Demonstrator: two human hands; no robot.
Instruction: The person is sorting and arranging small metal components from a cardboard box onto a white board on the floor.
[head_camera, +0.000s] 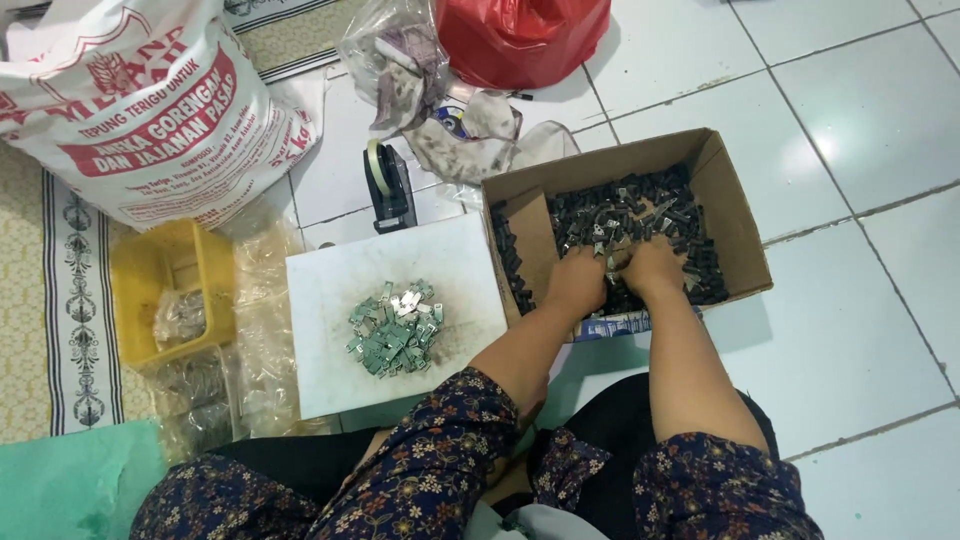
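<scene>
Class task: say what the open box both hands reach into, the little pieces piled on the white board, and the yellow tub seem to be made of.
Box: brown corrugated cardboard, matte, with folded flaps. Little pieces: probably thin metal, since they glint silvery-green. Yellow tub: likely moulded plastic, smooth and evenly coloured. White board: smooth and stained; material unclear. Left hand and right hand rest among dark parts.

White sack (140, 110) with red label sits top left; brown cardboard box (735, 215) right of centre; red bag (520, 35) up top.
</scene>
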